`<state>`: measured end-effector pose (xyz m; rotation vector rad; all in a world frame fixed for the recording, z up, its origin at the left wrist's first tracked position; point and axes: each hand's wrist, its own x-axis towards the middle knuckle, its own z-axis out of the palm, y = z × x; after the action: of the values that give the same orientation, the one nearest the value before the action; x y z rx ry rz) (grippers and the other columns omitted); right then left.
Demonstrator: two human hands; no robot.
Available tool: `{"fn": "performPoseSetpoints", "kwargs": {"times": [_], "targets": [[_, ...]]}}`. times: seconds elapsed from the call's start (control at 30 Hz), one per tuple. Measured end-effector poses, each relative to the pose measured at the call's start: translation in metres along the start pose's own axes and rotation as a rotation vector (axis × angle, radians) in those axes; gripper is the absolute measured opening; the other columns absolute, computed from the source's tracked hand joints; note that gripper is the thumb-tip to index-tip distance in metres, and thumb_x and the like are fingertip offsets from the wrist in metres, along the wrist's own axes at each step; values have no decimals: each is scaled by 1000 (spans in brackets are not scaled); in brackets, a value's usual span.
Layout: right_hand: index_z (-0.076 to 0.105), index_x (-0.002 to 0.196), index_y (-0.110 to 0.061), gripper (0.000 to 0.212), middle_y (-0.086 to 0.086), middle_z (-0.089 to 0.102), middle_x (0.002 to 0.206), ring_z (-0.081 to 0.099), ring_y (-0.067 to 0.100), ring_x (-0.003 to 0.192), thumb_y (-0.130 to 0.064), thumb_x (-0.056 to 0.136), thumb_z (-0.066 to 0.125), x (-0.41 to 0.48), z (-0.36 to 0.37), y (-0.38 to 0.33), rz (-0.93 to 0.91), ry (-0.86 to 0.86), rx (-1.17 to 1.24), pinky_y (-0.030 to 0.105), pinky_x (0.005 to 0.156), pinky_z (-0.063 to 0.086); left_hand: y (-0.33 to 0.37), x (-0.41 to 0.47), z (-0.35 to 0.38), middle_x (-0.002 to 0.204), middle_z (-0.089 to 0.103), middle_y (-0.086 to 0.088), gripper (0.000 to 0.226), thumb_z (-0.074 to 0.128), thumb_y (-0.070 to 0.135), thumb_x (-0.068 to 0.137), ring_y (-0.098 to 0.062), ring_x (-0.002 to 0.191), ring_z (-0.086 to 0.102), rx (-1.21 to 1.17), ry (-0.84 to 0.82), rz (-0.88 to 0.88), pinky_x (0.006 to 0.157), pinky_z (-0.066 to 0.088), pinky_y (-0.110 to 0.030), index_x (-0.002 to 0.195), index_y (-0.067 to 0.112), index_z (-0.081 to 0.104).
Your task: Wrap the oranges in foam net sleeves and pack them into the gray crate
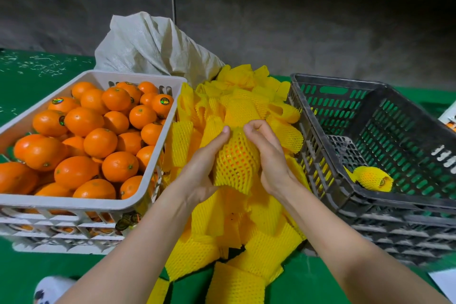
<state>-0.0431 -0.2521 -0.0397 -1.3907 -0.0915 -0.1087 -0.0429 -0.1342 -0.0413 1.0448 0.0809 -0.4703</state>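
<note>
An orange inside a yellow foam net sleeve [235,163] is held between both hands above a heap of loose yellow sleeves [237,224]. My left hand [204,168] cups its left side with the thumb on top. My right hand [267,155] grips its right side, fingers pinching the sleeve's upper end. The white crate [158,187] at the left is full of bare oranges [100,142]. At the right stands the gray crate [328,180], holding one wrapped orange [372,177] near its front wall.
A pale woven sack [153,44] lies behind the sleeve heap. Green matting [32,76] covers the ground. A white shoe [49,289] shows at the bottom left, and white paper [444,281] at the bottom right. A dark wall rises behind.
</note>
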Motion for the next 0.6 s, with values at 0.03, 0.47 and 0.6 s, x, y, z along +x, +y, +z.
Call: {"fn": "performPoseSetpoints", "kwargs": {"times": [0.03,0.47,0.6], "targets": [[52,67,-21,21,0,47,64,42,13,65,-23,86,63,0,1,-1,-19,6,-40,30,61,33,-1,0,1,112,69,-16,56,62,47,72,-31,104,66,24,12,19,92,50,-46,115,11,65],[52,105,-23,10,-5,53,101,49,7,99,-26,95,51,-5,6,7,-76,134,-216,14,77,38,-8,1,5,63,69,4,12,60,22,89,-13,63,66,135,269,270,63,51,-30,80,17,65],[46,127,-25,46,-17,48,124,44,-14,111,-19,86,66,-21,1,8,-208,-161,-389,8,92,36,-3,7,9,81,72,0,11,53,24,94,-13,77,69,-26,281,289,65,56,-30,92,20,63]]}}
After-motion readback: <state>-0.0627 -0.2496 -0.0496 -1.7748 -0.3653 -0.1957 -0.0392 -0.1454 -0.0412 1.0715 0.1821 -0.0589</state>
